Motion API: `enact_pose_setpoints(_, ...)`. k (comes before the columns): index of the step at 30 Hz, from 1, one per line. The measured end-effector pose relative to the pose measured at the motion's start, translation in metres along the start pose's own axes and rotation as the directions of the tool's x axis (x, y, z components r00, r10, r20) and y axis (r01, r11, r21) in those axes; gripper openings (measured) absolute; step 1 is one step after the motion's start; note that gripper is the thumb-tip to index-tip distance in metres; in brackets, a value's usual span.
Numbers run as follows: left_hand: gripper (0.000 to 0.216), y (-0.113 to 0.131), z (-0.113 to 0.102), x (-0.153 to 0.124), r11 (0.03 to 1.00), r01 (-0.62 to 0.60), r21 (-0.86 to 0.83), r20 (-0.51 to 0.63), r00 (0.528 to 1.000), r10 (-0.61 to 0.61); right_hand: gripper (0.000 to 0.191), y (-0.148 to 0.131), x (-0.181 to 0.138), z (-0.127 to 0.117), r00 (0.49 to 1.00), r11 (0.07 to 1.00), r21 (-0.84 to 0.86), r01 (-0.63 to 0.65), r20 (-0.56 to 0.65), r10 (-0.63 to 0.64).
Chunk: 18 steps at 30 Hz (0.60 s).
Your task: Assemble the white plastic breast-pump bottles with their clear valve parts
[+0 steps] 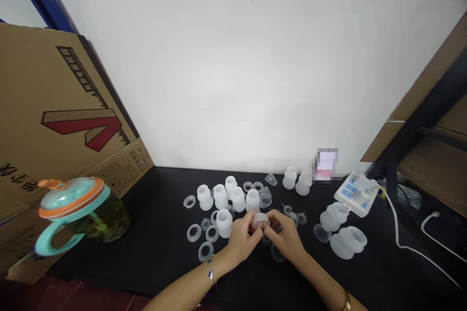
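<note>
A person's left hand [245, 232] and right hand [286, 234] are meeting over a black surface [153, 262], both pinching one small, round, translucent piece [261, 219] between thumbs and fingers; the piece is sitting in the gap between the two hands. Just beyond the left hand and to its left, a cluster of white bottles [220, 196] is standing with open mouths facing up, the nearest bottle [224, 224] almost reaching the fingers. Flat translucent rings [193, 226] are lying to the left of that hand, some close by its wrist. Beyond the right hand, small clear stemmed pieces [301, 218] are lying near the fingers, and two more bottles [289, 178] are standing farther back. To the right of this hand, two other bottles [349, 242] are pointing their mouths rightward, leaning or lying, which I cannot tell, with a clear disc [322, 226] resting just beside them. A white power strip [357, 193] is lying behind those. Well to the left of the left hand, a jug [102, 216] with a teal handle is holding leafy liquid.
</note>
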<state>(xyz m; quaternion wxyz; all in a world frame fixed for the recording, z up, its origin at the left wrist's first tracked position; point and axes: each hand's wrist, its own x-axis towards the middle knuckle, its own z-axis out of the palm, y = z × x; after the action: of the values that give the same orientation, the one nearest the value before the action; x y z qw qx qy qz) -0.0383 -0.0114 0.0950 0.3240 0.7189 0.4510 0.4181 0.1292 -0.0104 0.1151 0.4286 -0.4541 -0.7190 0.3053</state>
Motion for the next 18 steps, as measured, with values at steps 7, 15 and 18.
enact_pose_setpoints(7, 0.011, 0.0012, -0.0008, 0.0006, 1.0, 0.017, 0.012, 0.014, 1.0, -0.017, 0.011, 0.0002, -0.001, 0.0002, 1.0, 1.0, -0.02, 0.003, -0.007, -0.003)
enact_pose_setpoints(15, 0.011, -0.0002, 0.0004, -0.0002, 0.999, 0.025, 0.026, 0.014, 1.0, -0.025, 0.01, 0.001, -0.0025, 0.0009, 1.0, 0.998, -0.066, 0.016, -0.011, -0.016)
enact_pose_setpoints(18, 0.011, -0.0001, 0.0004, -0.0001, 0.999, 0.029, 0.027, 0.019, 0.999, -0.029, 0.01, 0.0007, -0.0023, 0.0011, 1.0, 0.997, -0.078, 0.017, -0.009, -0.018)
